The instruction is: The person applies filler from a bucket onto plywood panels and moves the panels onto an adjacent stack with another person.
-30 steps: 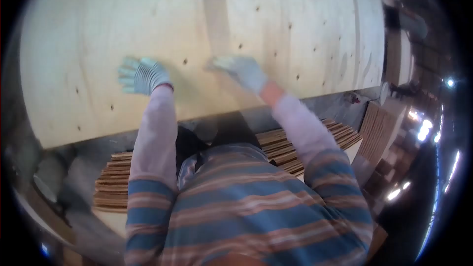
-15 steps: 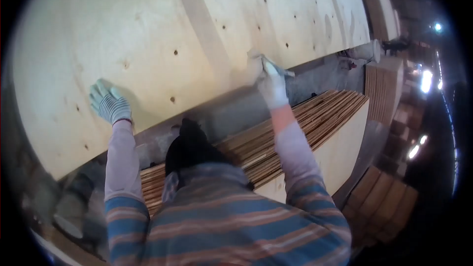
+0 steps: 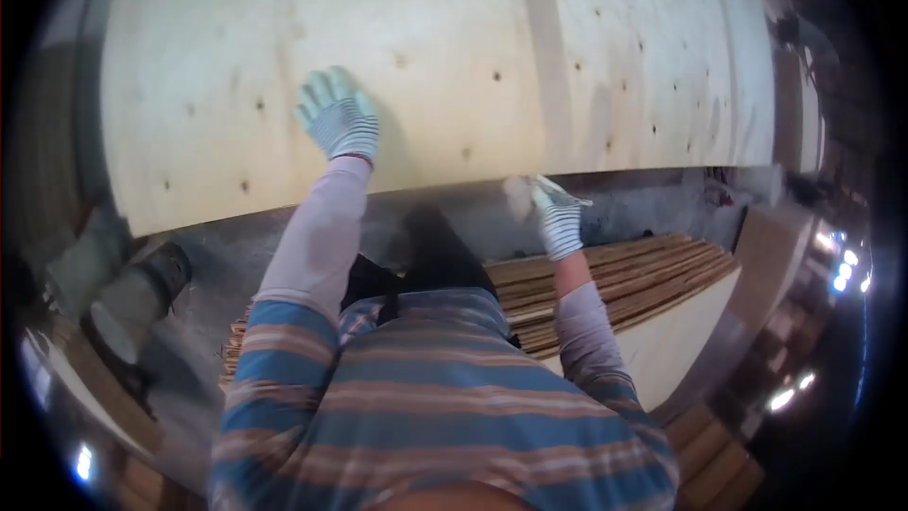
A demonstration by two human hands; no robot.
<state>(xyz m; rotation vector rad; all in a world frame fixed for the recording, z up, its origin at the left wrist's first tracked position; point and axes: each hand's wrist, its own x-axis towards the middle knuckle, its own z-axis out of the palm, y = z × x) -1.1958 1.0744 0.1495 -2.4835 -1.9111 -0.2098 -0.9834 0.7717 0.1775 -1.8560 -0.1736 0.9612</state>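
Note:
A broad, pale plywood sheet (image 3: 416, 85) with dark knots and grey-brown bands stretches out in front of me. My left hand (image 3: 340, 118), in a white glove with dark stripes, lies on its surface with the fingers spread. Just off the sheet's near edge, my right hand (image 3: 556, 218), gloved alike, is closed around a putty knife (image 3: 519, 197). The tool's pale blade points left, and the end of its handle sticks out to the right. My fingers hide the middle of the tool.
Below the sheet's near edge, a stack of thin wood sheets (image 3: 615, 284) stands close to my body on the right. Grey cylindrical objects (image 3: 142, 298) are at the lower left. More stacked boards (image 3: 771, 251) stand to the right.
My right hand has drawn the putty knife back from the sheet's surface to just off its near edge. My left hand stays spread on the sheet. The view has turned and shifted left.

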